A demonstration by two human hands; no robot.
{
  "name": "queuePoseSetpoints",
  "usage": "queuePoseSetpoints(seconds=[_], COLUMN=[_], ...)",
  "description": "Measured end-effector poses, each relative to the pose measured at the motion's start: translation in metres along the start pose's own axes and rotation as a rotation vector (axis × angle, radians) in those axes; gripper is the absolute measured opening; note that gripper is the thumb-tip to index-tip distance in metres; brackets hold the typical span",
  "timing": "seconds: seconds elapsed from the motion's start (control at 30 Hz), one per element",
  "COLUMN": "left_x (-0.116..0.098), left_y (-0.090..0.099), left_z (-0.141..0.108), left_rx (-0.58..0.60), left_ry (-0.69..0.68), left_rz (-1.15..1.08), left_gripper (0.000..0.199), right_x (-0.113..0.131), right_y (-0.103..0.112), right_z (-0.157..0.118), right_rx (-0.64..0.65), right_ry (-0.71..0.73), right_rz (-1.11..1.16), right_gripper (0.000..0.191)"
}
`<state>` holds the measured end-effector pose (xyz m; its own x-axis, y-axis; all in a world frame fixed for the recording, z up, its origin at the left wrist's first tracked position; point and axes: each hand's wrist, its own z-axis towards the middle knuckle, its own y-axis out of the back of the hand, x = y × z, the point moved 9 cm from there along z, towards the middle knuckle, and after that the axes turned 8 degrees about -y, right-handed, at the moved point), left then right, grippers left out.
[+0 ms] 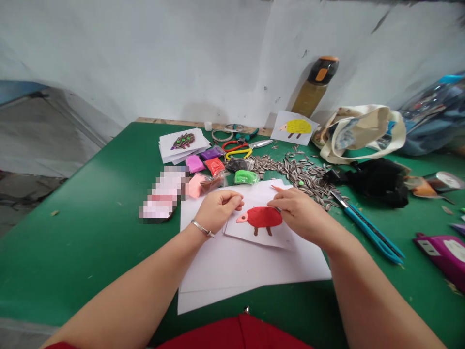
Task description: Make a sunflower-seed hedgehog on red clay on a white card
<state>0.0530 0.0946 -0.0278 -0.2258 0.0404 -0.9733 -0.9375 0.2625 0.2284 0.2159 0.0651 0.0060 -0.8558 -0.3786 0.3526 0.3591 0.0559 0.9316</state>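
Observation:
A small white card [240, 231] with a red clay animal [264, 216], pink-faced and brown-legged, lies on larger white sheets [250, 271]. Beside the card's left edge is my left hand [220, 208], a metal bangle on its wrist; the fingers are pinched together and anything between them is too small to see. My right hand [296, 211] is over the card's right side with its fingers closed around a thin orange-tipped tool [276, 188], whose dark end shows near the red clay. Striped sunflower seeds [305, 177] lie just behind the right hand.
Clay packets [215, 166], scissors [259, 144] and pliers [249, 134] lie behind the sheets. A phone [163, 194] is at left. At right are a blue cutter [374, 232], black bag [385, 182], cloth bag [363, 133] and purple object [441, 254]. A bottle [315, 87] leans against the wall.

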Motion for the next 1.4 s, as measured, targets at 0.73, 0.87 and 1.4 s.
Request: queuePoseSetpoints(seconds=[0.73, 0.87, 1.4], left_x=[-0.001, -0.001, 0.000], left_y=[-0.001, -0.001, -0.002], left_z=[0.001, 0.000, 0.001], left_rx=[0.015, 0.012, 0.014], left_ry=[0.007, 0.010, 0.000], left_rz=[0.033, 0.023, 0.029], left_gripper=[0.016, 0.016, 0.016], right_x=[-0.024, -0.025, -0.038], right_y=[-0.008, -0.010, -0.021], right_z=[0.002, 0.002, -0.004], right_rx=[0.139, 0.150, 0.163], right_ry=[-0.288, -0.282, -0.300], right_rz=[-0.211, -0.232, -0.232], right_gripper=[0.029, 0.028, 0.020])
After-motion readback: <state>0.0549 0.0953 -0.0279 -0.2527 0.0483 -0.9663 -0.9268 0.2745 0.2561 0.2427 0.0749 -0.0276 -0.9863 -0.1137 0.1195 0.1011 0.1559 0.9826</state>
